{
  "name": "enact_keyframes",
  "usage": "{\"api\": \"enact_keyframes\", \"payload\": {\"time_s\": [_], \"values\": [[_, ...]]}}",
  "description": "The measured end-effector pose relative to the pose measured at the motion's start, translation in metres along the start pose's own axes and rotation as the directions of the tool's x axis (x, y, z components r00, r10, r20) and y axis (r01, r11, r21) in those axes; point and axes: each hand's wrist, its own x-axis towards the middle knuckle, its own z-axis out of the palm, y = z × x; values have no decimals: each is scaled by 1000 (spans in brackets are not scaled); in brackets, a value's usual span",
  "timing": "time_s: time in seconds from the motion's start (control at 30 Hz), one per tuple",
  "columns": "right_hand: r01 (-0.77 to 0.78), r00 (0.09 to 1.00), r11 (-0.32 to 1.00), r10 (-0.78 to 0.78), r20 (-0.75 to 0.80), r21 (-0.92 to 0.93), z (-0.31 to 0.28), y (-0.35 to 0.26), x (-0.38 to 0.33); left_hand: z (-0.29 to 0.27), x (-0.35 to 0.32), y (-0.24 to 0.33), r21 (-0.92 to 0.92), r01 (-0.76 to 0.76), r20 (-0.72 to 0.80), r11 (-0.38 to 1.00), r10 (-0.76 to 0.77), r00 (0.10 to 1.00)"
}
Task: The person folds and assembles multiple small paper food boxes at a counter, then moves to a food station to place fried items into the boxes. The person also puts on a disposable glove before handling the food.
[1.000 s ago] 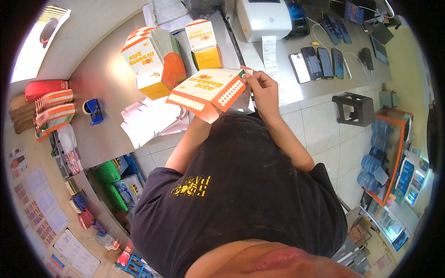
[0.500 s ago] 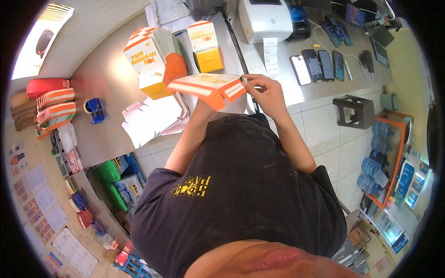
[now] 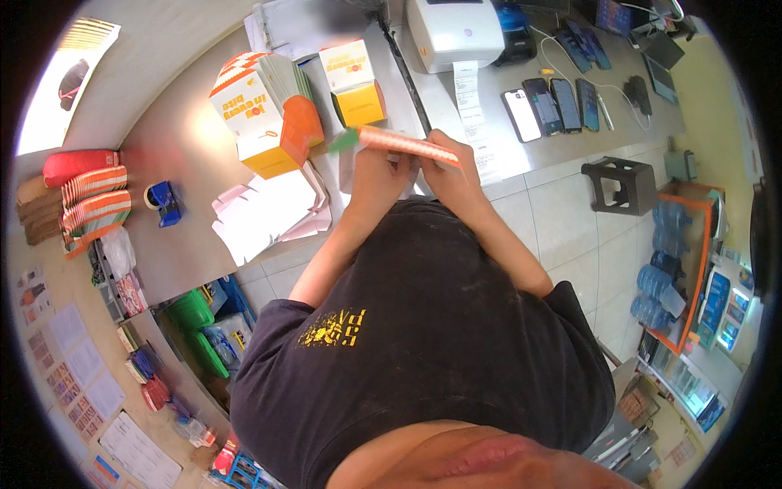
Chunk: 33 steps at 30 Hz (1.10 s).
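Between my two hands is a cardboard food carton (image 3: 411, 147), tilted so that mostly its orange-and-white patterned edge shows, with a blurred green flap at its left end. My left hand (image 3: 377, 178) grips it from below on the near side, its fingers partly hidden by the carton. My right hand (image 3: 450, 167) holds the right end, thumb and fingers closed on the board. Beyond the carton stands a white-and-yellow box (image 3: 352, 81). To its left is a bundle of flattened cartons (image 3: 252, 110) with orange and yellow panels. Pale unfolded card sheets (image 3: 273, 205) lie nearer me.
A white label printer (image 3: 456, 37) with a hanging paper strip (image 3: 467, 102) stands at the back right, beside several phones (image 3: 521, 114). A blue tape dispenser (image 3: 167, 204) sits on the left of the metal table (image 3: 183, 253). A dark stool (image 3: 623, 186) is on the floor at right.
The carton has turned from showing its broad printed face to edge-on, and its green flap now shows. My hands have come closer together, the left one moving into plainer view.
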Motion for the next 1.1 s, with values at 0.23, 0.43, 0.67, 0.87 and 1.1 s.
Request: {"api": "enact_keyframes", "payload": {"time_s": [0.23, 0.43, 0.67, 0.87, 1.1], "values": [[-89, 996, 992, 90, -1, -91, -15, 3, 3, -12, -1, 2, 514, -181, -269, 839, 358, 894], [-52, 998, 998, 52, -32, -17, -42, 11, 8, -33, 10, -32, -512, 309, 75, 802, -316, 946], [-427, 904, 898, 426, -34, -109, -33, -11, -7, -21, 6, -47, 39, 126, -191, 991, -116, 975], [-328, 944, 876, 314, 98, 354, 8, 8, 4, -7, -7, -2, -24, -160, 88, 987, 162, 983], [-379, 925, 857, 363, 110, 349, 0, 26, 11, -7, -11, -2, -106, 43, 41, 993, -38, 998]]}}
